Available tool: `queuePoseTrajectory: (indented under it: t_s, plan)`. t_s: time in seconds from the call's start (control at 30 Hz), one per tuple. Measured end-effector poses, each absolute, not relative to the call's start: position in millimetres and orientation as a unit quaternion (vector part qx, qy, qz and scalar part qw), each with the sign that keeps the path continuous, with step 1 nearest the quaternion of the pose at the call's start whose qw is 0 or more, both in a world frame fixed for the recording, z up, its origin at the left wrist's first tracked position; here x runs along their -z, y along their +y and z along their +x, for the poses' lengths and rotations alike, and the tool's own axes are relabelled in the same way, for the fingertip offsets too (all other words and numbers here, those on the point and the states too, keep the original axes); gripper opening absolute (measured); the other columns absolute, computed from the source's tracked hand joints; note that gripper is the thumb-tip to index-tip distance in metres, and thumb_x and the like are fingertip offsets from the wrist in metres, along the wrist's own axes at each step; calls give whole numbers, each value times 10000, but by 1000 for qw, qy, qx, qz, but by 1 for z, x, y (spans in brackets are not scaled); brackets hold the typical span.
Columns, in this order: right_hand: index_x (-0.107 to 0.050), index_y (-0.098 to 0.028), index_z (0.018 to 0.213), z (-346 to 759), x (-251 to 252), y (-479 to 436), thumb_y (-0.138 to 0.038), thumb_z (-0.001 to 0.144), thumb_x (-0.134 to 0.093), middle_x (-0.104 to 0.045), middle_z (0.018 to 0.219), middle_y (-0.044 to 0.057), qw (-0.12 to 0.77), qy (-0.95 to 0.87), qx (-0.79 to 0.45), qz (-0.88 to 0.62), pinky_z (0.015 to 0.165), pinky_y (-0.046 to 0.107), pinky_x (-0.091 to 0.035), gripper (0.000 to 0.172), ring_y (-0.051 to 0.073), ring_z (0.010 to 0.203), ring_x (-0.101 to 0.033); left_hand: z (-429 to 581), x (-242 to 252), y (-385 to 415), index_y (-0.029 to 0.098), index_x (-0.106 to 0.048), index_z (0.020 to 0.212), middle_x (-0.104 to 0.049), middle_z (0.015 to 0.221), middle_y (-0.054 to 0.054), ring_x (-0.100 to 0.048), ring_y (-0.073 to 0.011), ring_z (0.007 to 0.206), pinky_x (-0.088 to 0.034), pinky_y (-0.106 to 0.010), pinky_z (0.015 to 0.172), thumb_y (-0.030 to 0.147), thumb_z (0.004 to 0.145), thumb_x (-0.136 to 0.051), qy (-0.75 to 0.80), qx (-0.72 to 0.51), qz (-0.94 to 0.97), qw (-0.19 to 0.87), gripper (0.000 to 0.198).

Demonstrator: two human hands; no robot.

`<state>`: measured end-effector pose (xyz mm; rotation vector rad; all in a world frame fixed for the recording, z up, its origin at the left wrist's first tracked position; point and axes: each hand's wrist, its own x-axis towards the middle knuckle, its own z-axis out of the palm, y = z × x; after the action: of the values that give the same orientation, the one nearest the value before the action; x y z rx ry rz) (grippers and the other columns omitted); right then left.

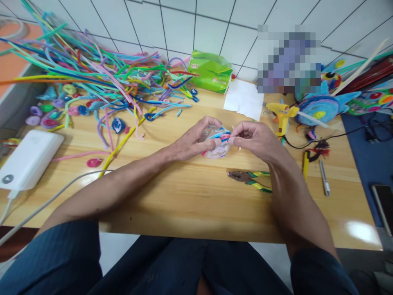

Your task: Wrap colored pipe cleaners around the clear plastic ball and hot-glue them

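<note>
My left hand [196, 141] and my right hand [256, 139] meet above the middle of a wooden table [190, 200]. Between them sits a small round clear piece [216, 150] with blue, pink and red pipe-cleaner strands wound on it. The left fingers curl round its left side. The right thumb and forefinger pinch a strand at its top right edge. Both forearms rest on the table.
A heap of coloured pipe cleaners [92, 69] and small coils covers the far left. A white power bank [29, 159] lies left, pliers [250, 180] under my right wrist, a yellow glue gun [282, 116], a pen [324, 178], a green bag [210, 71] and finished fish shapes [319, 108] at right.
</note>
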<state>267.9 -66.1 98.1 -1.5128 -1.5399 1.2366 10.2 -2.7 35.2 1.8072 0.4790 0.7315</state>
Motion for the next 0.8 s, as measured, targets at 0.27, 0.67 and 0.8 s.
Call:
queuePoseTrajectory:
  t_s: [0.27, 0.67, 0.8]
  plan:
    - [-760, -237, 826, 267, -98, -66, -457, 790, -1011, -688, 740, 3, 322, -594, -466, -572, 656, 341, -457, 336, 170, 704, -566, 13, -26, 1, 239, -618, 1469, -699, 1513, -133, -701, -298, 1336, -583, -454, 1194, 689, 1033, -757, 195, -326, 769, 514, 641]
    - [-737, -233, 784, 268, -96, -63, -518, 759, -1011, -662, 706, -21, 327, -605, -497, -530, 666, 327, -445, 396, 140, 668, -528, 0, -60, 5, 230, -610, 1620, -669, 1596, -137, -667, -344, 1450, -515, -492, 1313, 583, 1055, -746, 215, -207, 820, 489, 680]
    - [-764, -230, 835, 270, -102, -64, -513, 773, -1004, -705, 767, 0, 334, -597, -514, -517, 680, 334, -476, 376, 159, 712, -570, 2, -50, 10, 252, -578, 1674, -587, 1693, -162, -564, -368, 1588, -436, -546, 1397, 589, 1041, -760, 186, -241, 828, 471, 739]
